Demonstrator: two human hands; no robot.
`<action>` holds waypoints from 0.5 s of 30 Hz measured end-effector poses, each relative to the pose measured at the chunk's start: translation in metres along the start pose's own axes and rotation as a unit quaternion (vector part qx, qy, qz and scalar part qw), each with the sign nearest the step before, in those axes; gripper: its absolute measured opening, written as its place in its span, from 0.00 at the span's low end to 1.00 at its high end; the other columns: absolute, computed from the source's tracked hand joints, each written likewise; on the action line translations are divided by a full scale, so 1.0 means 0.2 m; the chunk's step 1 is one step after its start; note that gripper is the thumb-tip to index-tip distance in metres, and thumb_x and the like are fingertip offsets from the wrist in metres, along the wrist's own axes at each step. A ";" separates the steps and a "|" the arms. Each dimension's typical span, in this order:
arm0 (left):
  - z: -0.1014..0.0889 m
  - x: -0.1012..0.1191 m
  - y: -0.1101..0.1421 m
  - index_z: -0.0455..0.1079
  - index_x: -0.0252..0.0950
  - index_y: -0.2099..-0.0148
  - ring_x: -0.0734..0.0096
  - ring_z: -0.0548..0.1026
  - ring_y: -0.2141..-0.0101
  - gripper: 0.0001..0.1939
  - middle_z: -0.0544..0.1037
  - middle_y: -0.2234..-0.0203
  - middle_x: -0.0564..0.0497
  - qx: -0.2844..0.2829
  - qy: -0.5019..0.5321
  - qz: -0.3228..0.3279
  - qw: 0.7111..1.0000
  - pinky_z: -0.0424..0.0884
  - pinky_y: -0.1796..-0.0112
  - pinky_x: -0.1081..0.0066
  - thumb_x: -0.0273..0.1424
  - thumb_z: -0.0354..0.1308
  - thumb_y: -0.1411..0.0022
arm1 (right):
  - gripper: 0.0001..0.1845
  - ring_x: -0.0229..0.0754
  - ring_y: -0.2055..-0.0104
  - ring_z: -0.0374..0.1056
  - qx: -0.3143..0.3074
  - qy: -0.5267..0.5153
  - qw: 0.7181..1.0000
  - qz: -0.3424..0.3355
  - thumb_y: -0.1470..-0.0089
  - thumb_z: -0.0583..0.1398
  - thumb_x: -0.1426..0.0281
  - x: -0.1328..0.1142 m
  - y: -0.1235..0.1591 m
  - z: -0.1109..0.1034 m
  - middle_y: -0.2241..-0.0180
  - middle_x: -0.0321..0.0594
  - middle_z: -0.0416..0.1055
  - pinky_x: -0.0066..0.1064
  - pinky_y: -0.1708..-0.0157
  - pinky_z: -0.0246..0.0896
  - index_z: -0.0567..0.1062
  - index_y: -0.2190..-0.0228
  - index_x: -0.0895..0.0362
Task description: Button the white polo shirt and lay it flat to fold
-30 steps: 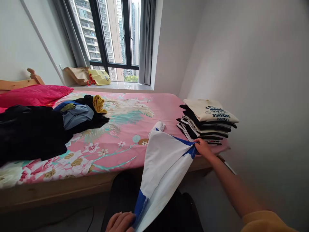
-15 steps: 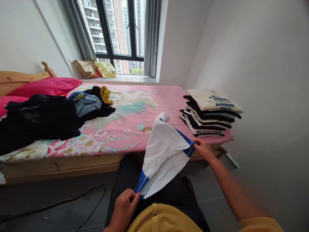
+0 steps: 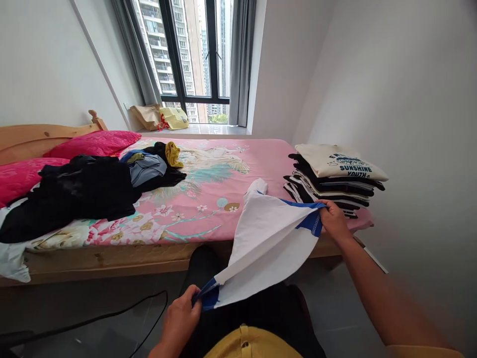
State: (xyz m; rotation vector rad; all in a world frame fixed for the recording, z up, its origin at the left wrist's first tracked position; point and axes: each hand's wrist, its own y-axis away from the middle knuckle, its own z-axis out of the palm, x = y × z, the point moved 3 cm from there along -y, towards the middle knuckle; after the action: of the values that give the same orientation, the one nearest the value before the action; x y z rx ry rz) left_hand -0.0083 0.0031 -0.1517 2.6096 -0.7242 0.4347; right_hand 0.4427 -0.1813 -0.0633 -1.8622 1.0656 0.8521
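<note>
A white garment with blue trim (image 3: 266, 243) hangs stretched between my two hands, in front of the bed's near edge. My left hand (image 3: 181, 318) pinches its blue lower corner close to my lap. My right hand (image 3: 334, 220) grips the other blue edge, right next to a stack of folded shirts (image 3: 335, 179) at the bed's right end. The far end of the garment rests on the pink floral bedsheet (image 3: 208, 199).
A heap of unfolded dark clothes (image 3: 85, 191) lies on the left half of the bed, beside pink pillows (image 3: 89, 144). Paper bags (image 3: 160, 117) sit on the window sill. A black cable (image 3: 93, 320) runs across the floor. A wall stands close on the right.
My right hand has lifted the garment's blue edge up and to the right, pulling the cloth tauter. My left hand has come into view, shifting its pinch on the lower corner a little left.
</note>
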 end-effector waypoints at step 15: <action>-0.61 0.37 0.13 0.75 0.37 0.69 0.72 0.67 0.74 0.17 0.74 0.77 0.54 -0.055 0.233 0.217 0.946 0.61 0.73 0.77 0.39 0.48 0.39 | 0.15 0.34 0.71 0.64 0.081 -0.310 0.937 -0.141 0.47 0.59 0.69 -1.11 -0.38 -0.44 0.67 0.40 0.67 0.35 0.70 0.61 0.75 0.57 0.56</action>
State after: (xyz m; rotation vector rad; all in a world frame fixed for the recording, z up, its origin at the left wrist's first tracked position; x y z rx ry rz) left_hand 0.0155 0.0061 -0.0084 2.1054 -1.1071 1.0615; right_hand 0.4316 -0.1578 0.1858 -1.4115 0.4452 1.0429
